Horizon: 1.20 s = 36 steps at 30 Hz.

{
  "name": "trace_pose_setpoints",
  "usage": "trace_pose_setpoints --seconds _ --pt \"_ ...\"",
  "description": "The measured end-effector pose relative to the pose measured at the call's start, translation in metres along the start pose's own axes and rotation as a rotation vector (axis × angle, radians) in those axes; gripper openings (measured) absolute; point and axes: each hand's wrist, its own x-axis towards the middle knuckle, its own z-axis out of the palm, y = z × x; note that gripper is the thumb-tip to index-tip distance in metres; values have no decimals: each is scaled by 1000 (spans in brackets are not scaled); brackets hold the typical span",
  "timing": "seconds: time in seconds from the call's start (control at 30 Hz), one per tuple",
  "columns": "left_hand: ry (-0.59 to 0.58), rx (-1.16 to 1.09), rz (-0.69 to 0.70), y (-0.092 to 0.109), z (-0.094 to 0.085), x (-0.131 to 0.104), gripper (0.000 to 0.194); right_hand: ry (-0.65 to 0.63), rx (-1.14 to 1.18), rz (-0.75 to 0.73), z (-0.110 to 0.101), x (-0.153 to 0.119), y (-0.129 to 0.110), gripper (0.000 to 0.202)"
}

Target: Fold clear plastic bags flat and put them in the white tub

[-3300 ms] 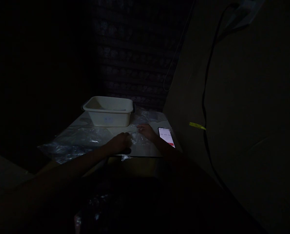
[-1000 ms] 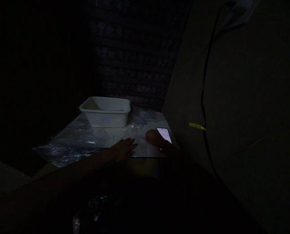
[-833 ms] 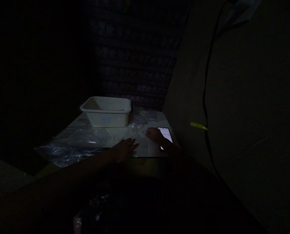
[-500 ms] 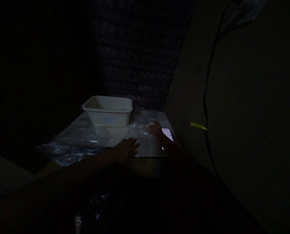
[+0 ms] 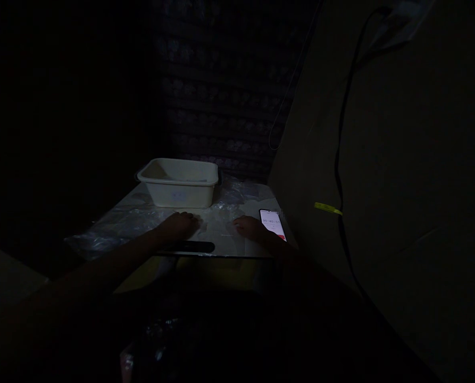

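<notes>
In dim light, my left hand rests low over the front left of a small table, beside a crumpled clear plastic sheet. Its fingers are dark and blurred, so whether they grip the plastic cannot be made out. Right of it, my right hand lies on the tabletop with its fingers drawn close together, their tips unclear. Close to that wrist is a phone with a lit screen showing a running timer. A white rectangular tub stands behind my hands, upright on the table.
A dark handle slot runs along the table's front edge. More clear plastic lies behind, right of the tub. On the right wall hangs a black cable with a yellow tag. A patterned curtain hangs behind.
My left hand has moved left and slightly away from me, uncovering the handle slot. My right hand has come slightly nearer and left. Their spread fingers have drawn in; more phone screen shows.
</notes>
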Motion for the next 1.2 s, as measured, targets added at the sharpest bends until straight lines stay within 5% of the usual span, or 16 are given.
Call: trace_pose_setpoints --seconds 0.17,0.47,0.63,0.8,1.2 --pt "-7 252 78 9 -4 6 17 -6 -23 30 1 2 3 31" --pt "52 175 -154 8 -16 12 26 -12 -42 40 2 3 1 32" --pt "-37 75 -58 -3 -14 13 29 1 -46 13 0 1 -2 32" --pt "-124 268 -14 -4 -8 14 24 -17 -71 27 -2 0 -6 33" --pt "45 173 -5 7 -10 22 24 -44 -86 40 -3 1 -8 35"
